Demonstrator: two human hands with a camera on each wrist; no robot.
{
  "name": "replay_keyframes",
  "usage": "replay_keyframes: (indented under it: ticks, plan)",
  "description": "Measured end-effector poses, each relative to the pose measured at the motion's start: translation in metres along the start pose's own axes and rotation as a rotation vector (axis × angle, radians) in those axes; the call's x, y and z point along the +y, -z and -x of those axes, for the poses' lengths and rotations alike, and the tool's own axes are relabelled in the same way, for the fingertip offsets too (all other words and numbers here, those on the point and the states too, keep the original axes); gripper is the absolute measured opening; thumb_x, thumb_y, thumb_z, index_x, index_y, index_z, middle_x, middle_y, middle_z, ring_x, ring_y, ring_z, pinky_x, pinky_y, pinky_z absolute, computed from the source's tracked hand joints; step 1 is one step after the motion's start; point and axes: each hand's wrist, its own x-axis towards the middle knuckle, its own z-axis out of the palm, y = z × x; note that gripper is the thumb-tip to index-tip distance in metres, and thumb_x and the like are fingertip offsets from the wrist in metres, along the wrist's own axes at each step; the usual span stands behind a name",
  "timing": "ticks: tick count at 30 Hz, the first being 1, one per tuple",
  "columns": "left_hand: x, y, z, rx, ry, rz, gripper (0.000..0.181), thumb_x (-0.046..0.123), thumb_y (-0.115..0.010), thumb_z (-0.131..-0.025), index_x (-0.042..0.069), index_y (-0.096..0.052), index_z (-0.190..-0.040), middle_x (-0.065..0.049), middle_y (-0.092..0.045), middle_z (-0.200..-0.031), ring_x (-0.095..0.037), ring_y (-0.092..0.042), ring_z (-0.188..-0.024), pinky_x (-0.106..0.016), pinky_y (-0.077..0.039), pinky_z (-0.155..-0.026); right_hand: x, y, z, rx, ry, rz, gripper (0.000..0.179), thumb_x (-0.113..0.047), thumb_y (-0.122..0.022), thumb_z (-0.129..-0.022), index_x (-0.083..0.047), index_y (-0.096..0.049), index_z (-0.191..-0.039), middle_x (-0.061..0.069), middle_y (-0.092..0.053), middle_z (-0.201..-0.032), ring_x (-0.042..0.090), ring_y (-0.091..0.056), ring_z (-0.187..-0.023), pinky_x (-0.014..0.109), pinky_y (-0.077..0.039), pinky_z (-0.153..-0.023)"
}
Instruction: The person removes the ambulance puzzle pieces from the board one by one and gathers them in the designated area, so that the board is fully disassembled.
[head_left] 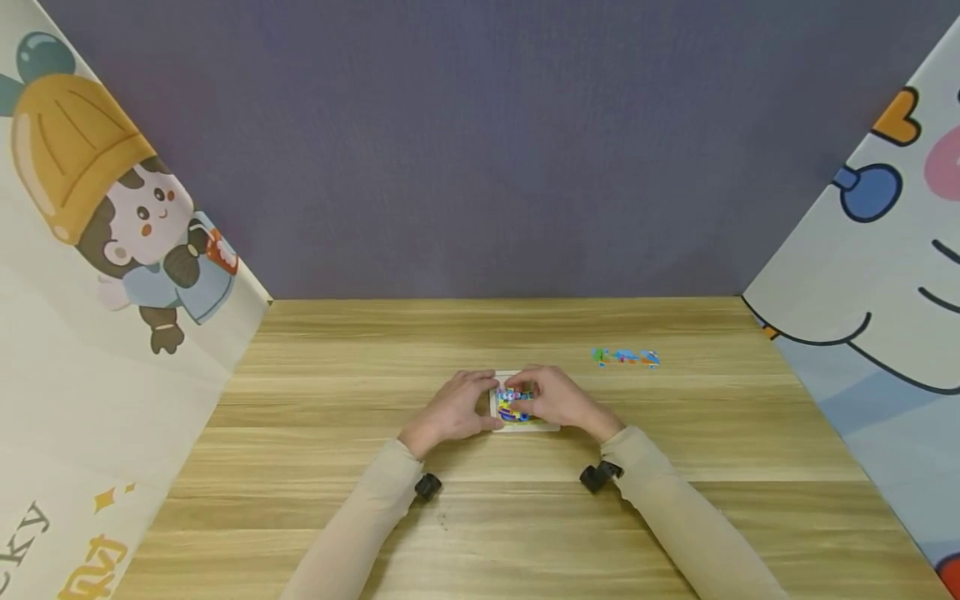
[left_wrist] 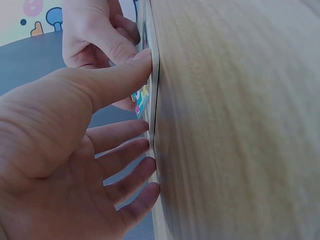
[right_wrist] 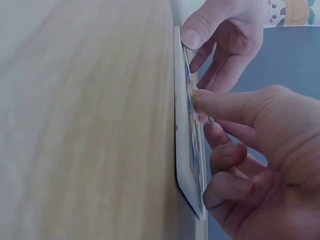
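A small jigsaw puzzle in a white-rimmed tray (head_left: 542,428) lies flat on the table, its colourful picture (head_left: 513,412) partly covered by my hands. My left hand (head_left: 457,407) rests at the tray's left side. In the left wrist view, its thumb presses on the rim and its spread, fairly straight fingers touch the edge. Over the tray, my right hand (head_left: 558,398) pinches a thin colourful puzzle piece (left_wrist: 142,101) between thumb and index finger. That piece is tilted in the left wrist view; how far it sits in the picture is hidden.
Several loose puzzle pieces (head_left: 626,357) lie in a short row on the wooden table (head_left: 337,367), beyond the tray to the right. A dark panel (head_left: 480,167) stands at the back. Printed cartoon panels (head_left: 75,400) flank both sides.
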Motion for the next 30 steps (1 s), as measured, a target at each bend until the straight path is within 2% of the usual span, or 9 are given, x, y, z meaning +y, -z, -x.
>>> replay_keyframes:
  ticks: [22, 30]
  plan:
    - [0.002, 0.000, 0.001, -0.003, 0.000, 0.006, 0.073, 0.038, -0.082, -0.094, 0.003, -0.056, -0.152, -0.013, -0.045, -0.168, -0.037, -0.038, -0.157, -0.056, -0.029, -0.132, 0.012, 0.016, 0.012, 0.011, -0.022, -0.015, 0.037, -0.021, -0.080, -0.097, -0.008, -0.074, -0.131, 0.005, -0.075, -0.112, 0.010, -0.050, -0.059, 0.025, -0.045, -0.052]
    - [0.001, 0.000, 0.001, 0.000, 0.002, 0.004, 0.074, 0.038, -0.082, -0.093, 0.004, -0.056, -0.152, -0.013, -0.044, -0.168, -0.037, -0.038, -0.157, -0.056, -0.028, -0.132, 0.020, 0.021, 0.016, 0.038, -0.031, 0.002, 0.036, -0.022, -0.079, -0.097, -0.009, -0.075, -0.130, 0.002, -0.075, -0.109, 0.011, -0.052, -0.063, 0.025, -0.044, -0.054]
